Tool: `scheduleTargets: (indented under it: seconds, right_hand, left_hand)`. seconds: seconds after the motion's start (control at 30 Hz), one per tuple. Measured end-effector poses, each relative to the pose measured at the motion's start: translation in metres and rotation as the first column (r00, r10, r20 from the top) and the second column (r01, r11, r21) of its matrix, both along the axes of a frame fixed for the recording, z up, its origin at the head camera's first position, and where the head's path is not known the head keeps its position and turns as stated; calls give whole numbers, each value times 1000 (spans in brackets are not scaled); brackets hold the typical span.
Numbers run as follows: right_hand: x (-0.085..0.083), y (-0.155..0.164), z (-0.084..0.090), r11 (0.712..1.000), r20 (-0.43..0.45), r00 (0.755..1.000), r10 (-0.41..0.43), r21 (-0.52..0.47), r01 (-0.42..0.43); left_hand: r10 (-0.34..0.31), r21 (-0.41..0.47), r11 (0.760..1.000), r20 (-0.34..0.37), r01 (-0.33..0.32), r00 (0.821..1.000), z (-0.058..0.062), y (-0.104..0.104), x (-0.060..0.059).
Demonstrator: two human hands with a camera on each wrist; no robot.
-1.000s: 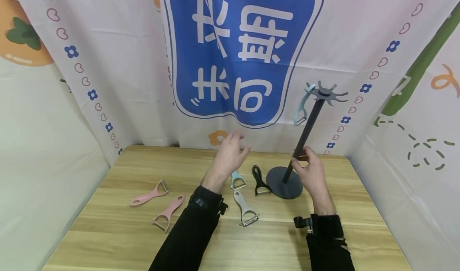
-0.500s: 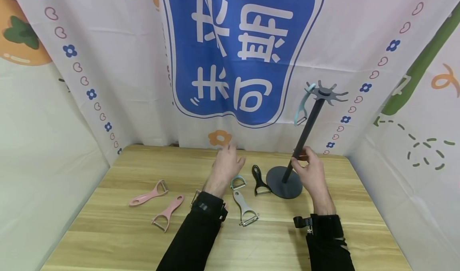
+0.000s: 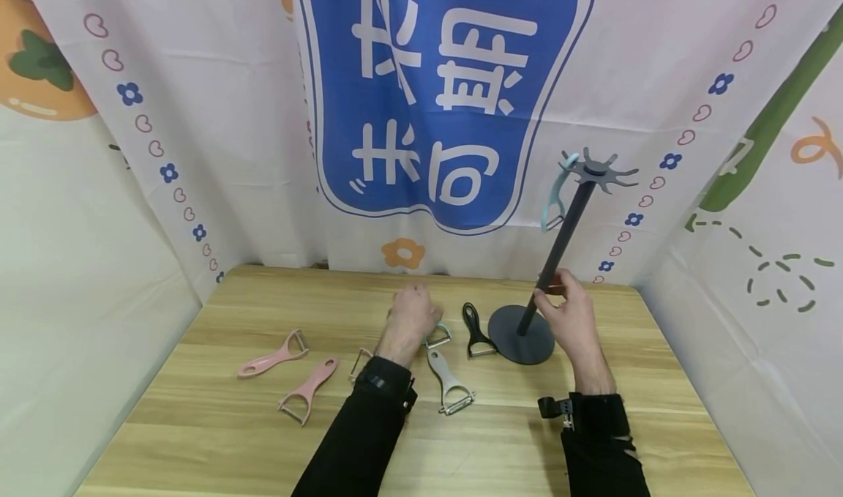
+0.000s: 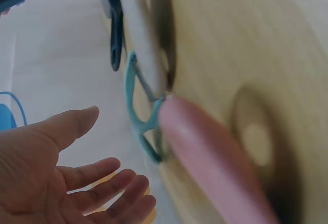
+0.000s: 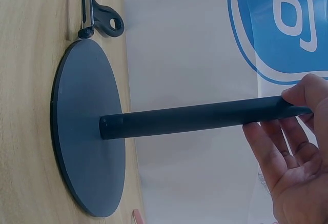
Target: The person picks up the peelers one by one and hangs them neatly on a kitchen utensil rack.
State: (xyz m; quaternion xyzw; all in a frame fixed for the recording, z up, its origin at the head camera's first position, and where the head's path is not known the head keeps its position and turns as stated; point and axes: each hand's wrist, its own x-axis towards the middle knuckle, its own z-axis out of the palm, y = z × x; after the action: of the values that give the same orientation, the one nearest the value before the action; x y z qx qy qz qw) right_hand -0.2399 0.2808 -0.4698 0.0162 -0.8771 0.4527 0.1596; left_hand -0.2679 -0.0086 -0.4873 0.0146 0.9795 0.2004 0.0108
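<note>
The person's right hand (image 3: 571, 318) holds the pole of the dark stand (image 3: 563, 237), thumb on 1 side and fingers on the other. The left hand (image 3: 410, 321) is left of the stand, above the table (image 3: 165, 409); the left wrist view shows the thumb well away from the fingers, which are loosely spread and grip nothing.

From the left side of the stand's hooked top hangs 1 light-blue peeler (image 3: 557, 187). On the table, just left of the stand's base, lies the black peeler (image 3: 473, 327); I cannot tell whether they touch. Further left of the stand is a second light-blue peeler (image 4: 139, 127), close to the left hand and partly hidden behind it in the head view. The grey peeler (image 3: 442, 371) lies left of the stand and nearer the person. Farther left of it, a partly hidden peeler (image 3: 357, 363) shows its blade end beside the left wrist. Farthest left of the stand lie 2 pink peelers (image 3: 312, 389). Behind the stand hangs a white cloth (image 3: 250, 189) with a blue panel (image 3: 487, 80).
</note>
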Motion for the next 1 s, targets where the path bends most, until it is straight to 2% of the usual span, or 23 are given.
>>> scheduleTargets:
  seconds: [0.17,0.23,0.33,0.4,0.43,0.53,0.6,0.67,0.83,0.87,0.9,0.97,1.0]
  right_hand:
    - [0,0,0,1000,1,1000,1,3,-1]
    - [0,0,0,1000,1,1000,3,4,-3]
    - [0,0,0,1000,1,1000,3,4,-3]
    - [0,0,0,1000,3,1000,4,5,-4]
    - [0,0,0,1000,3,1000,4,4,-4]
    - [0,0,0,1000,3,1000,4,2,-4]
    - [0,0,1,1000,2,1000,5,1,-5]
    - [0,0,1,1000,2,1000,6,1,-6]
    - [-1,0,0,1000,3,1000,4,-4,-4]
    - [-1,0,1,1000,2,1000,4,-5,-4]
    - [-1,0,1,1000,2,1000,4,-4,-4]
    - [-1,0,1,1000,1,1000,5,-2,-5]
    - [-1,0,1,1000,1,1000,5,-1,-5]
  left_hand:
    - [-11,-62,998,28,13,1000,-16,0,-11]
    - [-20,-105,994,-9,19,1000,-39,-2,-24]
    - [-26,-147,989,-29,22,999,-65,-3,-39]
    - [-32,-162,986,-35,26,999,-77,-4,-47]
    - [-32,-156,987,-32,26,999,-72,-4,-42]
    - [-23,-133,991,-17,21,1000,-69,-4,-41]
    - [-23,-117,993,0,23,1000,-61,-4,-37]
    - [-31,-115,993,-37,26,999,-74,-5,-43]
    - [-45,-29,999,-14,45,999,-48,-6,-25]
    - [-45,-6,999,16,45,999,-33,-4,-17]
    - [-46,19,999,43,45,998,-24,-4,-13]
    - [-51,43,998,58,49,997,-21,-4,-12]
    - [-62,54,997,36,60,997,-29,-7,-15]
